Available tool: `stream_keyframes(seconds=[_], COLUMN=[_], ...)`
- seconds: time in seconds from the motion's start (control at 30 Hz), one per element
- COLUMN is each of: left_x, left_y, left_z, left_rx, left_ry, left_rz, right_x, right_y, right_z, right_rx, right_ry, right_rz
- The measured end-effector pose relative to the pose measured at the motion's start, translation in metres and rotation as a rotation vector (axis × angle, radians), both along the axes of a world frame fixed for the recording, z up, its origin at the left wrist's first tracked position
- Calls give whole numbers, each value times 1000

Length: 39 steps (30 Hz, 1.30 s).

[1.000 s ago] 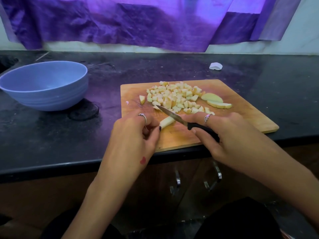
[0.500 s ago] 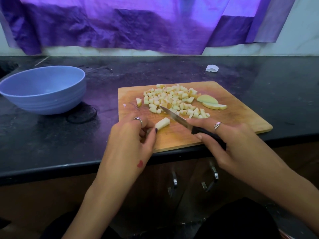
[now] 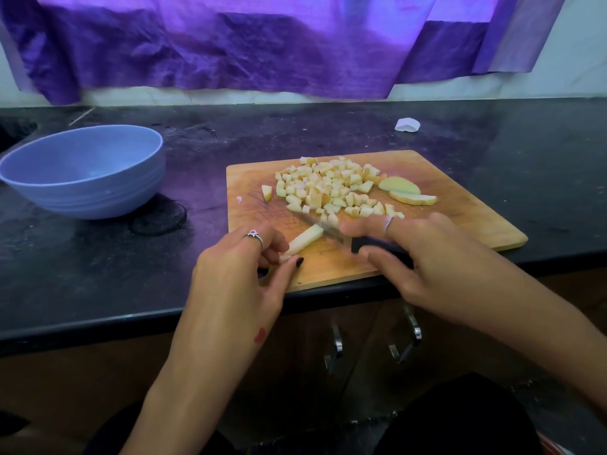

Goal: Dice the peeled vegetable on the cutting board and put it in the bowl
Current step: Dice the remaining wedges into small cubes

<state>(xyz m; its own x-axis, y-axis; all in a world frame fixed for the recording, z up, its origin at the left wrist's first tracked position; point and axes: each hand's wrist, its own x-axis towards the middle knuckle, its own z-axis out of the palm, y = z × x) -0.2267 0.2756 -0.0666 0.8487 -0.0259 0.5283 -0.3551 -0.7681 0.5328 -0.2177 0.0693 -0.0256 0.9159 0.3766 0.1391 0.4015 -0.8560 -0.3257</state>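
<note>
On cutting board [image 3: 460,205] | left hand [image 3: 243,274] pinches strip [image 3: 303,240] | right hand [image 3: 423,261] grips knife [image 3: 377,246]

Wooden cutting board [image 3: 460,205], matt blue bowl [image 3: 98,192], crumpled cloth [image 3: 262,44]

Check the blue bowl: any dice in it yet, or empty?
Empty as far as visible: the blue bowl shows a bare inside, and the diced pieces lie on the cutting board.

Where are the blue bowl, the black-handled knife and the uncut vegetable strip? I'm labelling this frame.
Blue bowl [image 3: 98,195]: head view, outer wall.
Black-handled knife [image 3: 371,243]: head view, handle.
Uncut vegetable strip [image 3: 305,239]: head view, middle.
</note>
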Motion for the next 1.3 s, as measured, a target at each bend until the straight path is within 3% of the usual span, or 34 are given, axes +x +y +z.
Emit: stream_keyframes(seconds=[0.27, 0.4, 0.77, 1.1, 1.3], left_x=[-2, 28, 1, 3, 5], left_y=[8, 1, 3, 1, 3], left_z=[18, 34, 10, 0, 1], left_rx=[-85, -12, 110, -2, -17], left_ry=[58, 84, 33, 4, 30], left_rz=[30, 44, 90, 91, 64], right_x=[-8, -12, -20, -20, -8], right_y=[-3, -5, -12, 3, 17], right_z=[-6, -6, -5, -4, 0], right_rx=[-71, -101, 116, 128, 20], right_ry=[-85, -145, -127, -65, -74], right_rz=[-21, -41, -29, -38, -65])
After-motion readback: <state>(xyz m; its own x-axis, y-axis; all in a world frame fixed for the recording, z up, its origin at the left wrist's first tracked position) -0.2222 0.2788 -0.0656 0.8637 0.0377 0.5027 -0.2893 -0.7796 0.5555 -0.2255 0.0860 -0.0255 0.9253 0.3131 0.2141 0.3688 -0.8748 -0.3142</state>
